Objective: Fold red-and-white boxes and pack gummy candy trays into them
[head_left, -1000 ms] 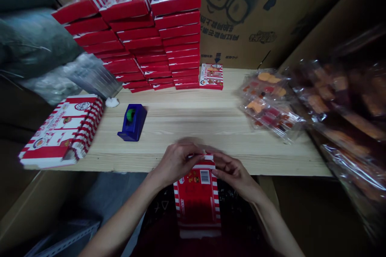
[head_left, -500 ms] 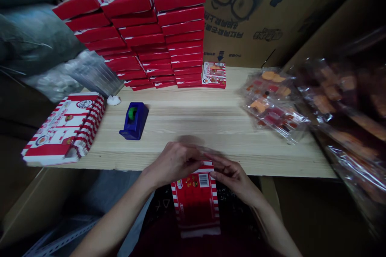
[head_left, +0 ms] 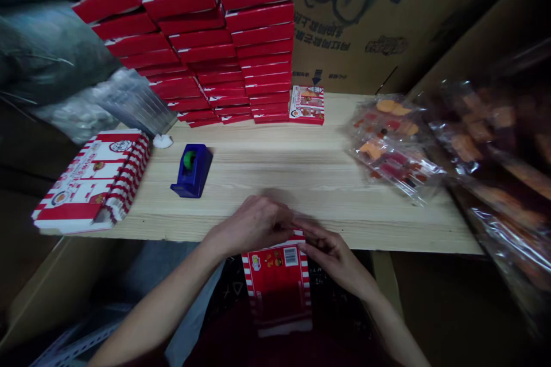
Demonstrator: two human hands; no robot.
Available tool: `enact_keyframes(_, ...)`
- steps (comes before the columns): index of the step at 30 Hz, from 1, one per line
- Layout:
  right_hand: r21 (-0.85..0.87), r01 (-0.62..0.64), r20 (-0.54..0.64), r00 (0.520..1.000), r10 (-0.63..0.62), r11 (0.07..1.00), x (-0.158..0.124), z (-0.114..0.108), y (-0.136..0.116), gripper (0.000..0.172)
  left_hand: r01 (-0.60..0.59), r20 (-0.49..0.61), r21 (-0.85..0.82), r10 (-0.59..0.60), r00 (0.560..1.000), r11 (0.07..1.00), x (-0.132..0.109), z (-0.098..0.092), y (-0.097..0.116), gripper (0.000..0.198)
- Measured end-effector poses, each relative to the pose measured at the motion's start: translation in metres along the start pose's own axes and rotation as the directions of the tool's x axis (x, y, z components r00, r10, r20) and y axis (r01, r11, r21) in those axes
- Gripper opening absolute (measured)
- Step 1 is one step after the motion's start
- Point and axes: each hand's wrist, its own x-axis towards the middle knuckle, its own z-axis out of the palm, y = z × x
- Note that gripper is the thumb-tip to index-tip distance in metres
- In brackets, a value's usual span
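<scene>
A: Item one?

B: One red-and-white striped carton (head_left: 278, 278), barcode face up, held upright over the lap just below the near edge of the wooden table (head_left: 301, 172). Its top end sits between both hands.

A: Hands, condition?

B: Left hand (head_left: 253, 223): palm down, fingers curled narrow over the carton's top left corner, forearm running in from the lower left. Right hand (head_left: 331, 252): fingers pinched close on the top right edge, wrist bent inward, forearm from the lower right. Both grip the carton; the fingertips meet at the top flap.

A: Handling note for closing that end?

B: My judgement: keep the body steady with one hand, press the flap square along its crease with the other, and hold the stripes lined up so the end shuts flush without buckling the card.

A: Surroundings, outward from the hands?

B: Ahead and left of the left hand, a blue tape dispenser (head_left: 191, 171) with a green roll. Further left, a pile of flat striped blanks (head_left: 92, 180). Far ahead of both hands, stacks of filled red boxes (head_left: 215, 40), with a single small box (head_left: 307, 105) just beside the stacks. Ahead and right of the right hand, clear packets of sweets (head_left: 390, 146), apart from the hands. Behind all, brown cardboard boxes (head_left: 365, 23).
</scene>
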Motion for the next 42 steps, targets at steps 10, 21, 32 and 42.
enact_keyframes(10,-0.052,0.009,0.012,1.000,-0.008,0.999,0.001,0.000,-0.004,0.047,0.028,0.047,-0.068,-0.025,0.999,0.997,-0.001,-0.006,-0.003,0.018)
enact_keyframes(21,-0.126,0.034,-0.013,0.999,-0.036,0.991,-0.003,0.007,-0.007,0.049,-0.021,-0.002,-0.101,0.021,1.000,0.995,-0.009,-0.009,0.003,0.014)
enact_keyframes(32,-0.252,0.101,-0.045,0.992,-0.116,0.962,-0.006,0.008,-0.005,0.046,-0.036,-0.110,-0.351,-0.003,0.994,0.936,-0.009,0.011,0.000,0.013)
enact_keyframes(42,-0.259,-0.010,-0.142,0.989,-0.027,0.966,-0.016,-0.020,0.001,0.039,0.145,-0.073,-0.699,-0.272,0.959,0.701,-0.065,0.002,-0.030,0.033)
